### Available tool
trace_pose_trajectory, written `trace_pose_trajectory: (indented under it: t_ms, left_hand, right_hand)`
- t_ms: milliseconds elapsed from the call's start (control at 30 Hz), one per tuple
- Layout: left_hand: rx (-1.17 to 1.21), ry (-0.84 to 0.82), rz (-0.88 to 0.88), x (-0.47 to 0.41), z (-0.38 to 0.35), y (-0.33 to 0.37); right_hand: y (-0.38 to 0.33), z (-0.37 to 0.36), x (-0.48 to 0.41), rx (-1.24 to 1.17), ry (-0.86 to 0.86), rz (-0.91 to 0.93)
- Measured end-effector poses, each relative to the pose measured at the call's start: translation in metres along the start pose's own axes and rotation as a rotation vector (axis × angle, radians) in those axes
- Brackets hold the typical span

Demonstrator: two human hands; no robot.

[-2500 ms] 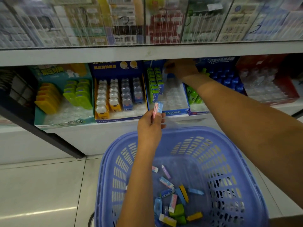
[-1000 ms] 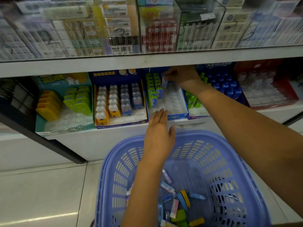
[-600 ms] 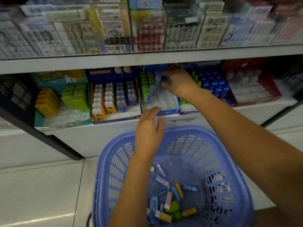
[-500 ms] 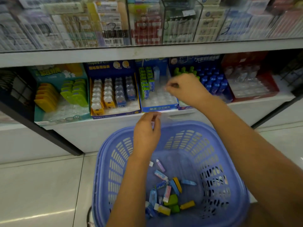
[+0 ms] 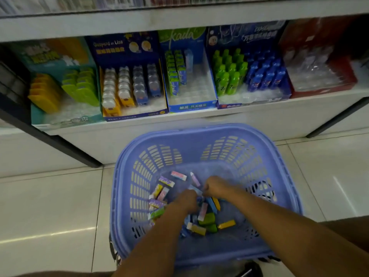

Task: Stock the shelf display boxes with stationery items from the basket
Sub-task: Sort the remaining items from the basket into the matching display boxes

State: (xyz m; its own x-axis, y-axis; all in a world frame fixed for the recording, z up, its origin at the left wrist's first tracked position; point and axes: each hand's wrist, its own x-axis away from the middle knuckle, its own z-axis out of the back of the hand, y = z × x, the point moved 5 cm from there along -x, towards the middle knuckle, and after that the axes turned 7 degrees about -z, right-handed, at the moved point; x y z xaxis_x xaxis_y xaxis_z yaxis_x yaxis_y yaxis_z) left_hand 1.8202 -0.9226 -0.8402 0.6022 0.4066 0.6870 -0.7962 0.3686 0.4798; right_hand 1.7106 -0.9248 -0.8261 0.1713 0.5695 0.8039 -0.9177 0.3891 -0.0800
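While left hand [image 5: 186, 199] and right hand [image 5: 216, 186] sit low among stationery items [image 5: 178, 175], well inside the rim of the basket [image 5: 199, 129], their fingers' grip cannot be told.

White shelf [image 5: 259, 116] — five display boxes [image 5: 191, 106] side by side; tiled floor [image 5: 50, 206] below — basket's [image 5: 199, 129] footing hidden.

basket [image 5: 283, 176] before shelf [image 5: 239, 114], stationery items [image 5: 207, 220] inside

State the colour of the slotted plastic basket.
The slotted plastic basket is lavender-blue; head view.
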Motion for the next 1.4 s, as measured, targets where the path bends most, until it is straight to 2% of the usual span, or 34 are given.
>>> trace_pose_trajectory:
  t_ms: [133,267,400,500,600,733,867,933,1000,1200,1300,1400]
  left_hand:
    - [-0.062,0.029,-0.059,-0.010,-0.016,-0.002]
    - [-0.084,0.140,-0.033,-0.020,-0.028,-0.007]
    - [-0.193,0.133,-0.070,-0.029,-0.034,0.001]
    - [-0.166,0.124,-0.051,-0.031,-0.037,0.001]
    - [0.010,0.068,0.024,-0.034,-0.033,-0.005]
    - [0.281,-0.092,0.151,-0.031,-0.009,-0.006]
    - [0.972,0.003,0.115,-0.007,0.038,0.015]
    - [1.134,0.068,0.039,0.012,0.069,0.031]
    - [1.185,0.181,-0.024,0.035,0.100,0.042]
    - [1.230,0.538,-0.178,0.090,0.161,0.047]
    - [1.251,0.647,-0.262,0.104,0.181,0.052]
    - [1.293,0.732,-0.309,0.111,0.190,0.054]
  right_hand:
    - [-0.004,-0.013,-0.024,-0.055,0.133,-0.021]
    - [-0.013,-0.019,-0.039,-0.077,0.233,0.005]
    - [-0.021,-0.020,-0.041,-0.097,0.236,0.032]
    - [-0.014,-0.011,-0.038,-0.075,0.204,0.050]
    - [-0.001,0.006,-0.034,-0.156,0.166,0.037]
    - [0.023,0.032,-0.019,-0.489,0.183,0.060]
    - [0.033,0.077,0.016,-0.864,0.180,0.199]
    - [0.031,0.105,0.036,-0.975,0.228,0.310]
    - [0.029,0.133,0.059,-1.047,0.316,0.387]
    - [0.016,0.205,0.120,-1.151,0.738,0.547]
    - [0.008,0.244,0.138,-1.087,0.977,0.591]
    - [-0.005,0.286,0.139,-0.988,1.103,0.628]
